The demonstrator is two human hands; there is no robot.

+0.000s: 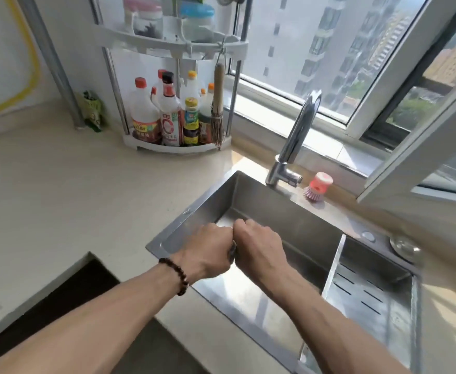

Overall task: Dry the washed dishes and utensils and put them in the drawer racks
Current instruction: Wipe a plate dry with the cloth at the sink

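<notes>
- Both hands held over the sink (248, 190), knuckles touching. Left hand (208, 249) and right hand (259, 247) each curled tight.
- A sliver of something dark and thin shows between the two palms (233, 251); grip of both hands looks clenched round it, but what it is I cannot tell — cloth or utensil, too little visible.
- No washed dishes plainly in view. A rounded glassy item (405, 248) sits at the sink's far right edge, another blurred one at the frame's right margin; identity unsure. Drawer racks not seen.
- Risk, my judgement: if the held thing is wet, it could slip from between the fists and fall into the basin; the steel would take the knock.
- Risk: any water squeezed out lands in the basin as things stand, but shifting left would wet the desk (73, 198).
- Surroundings: faucet (299, 136) just beyond the hands, spout overhead — a raised hand could strike it.
- Pink dish brush (317, 186) on the sill ledge, beside the faucet base.
- Slotted drain tray (367, 290) fills the sink's right part.
- Corner rack (178, 148) with sauce bottles and a hanging whisk brush (218, 109), well apart from the hands.
- Open window frame (410, 147) juts in at right, over the ledge.
</notes>
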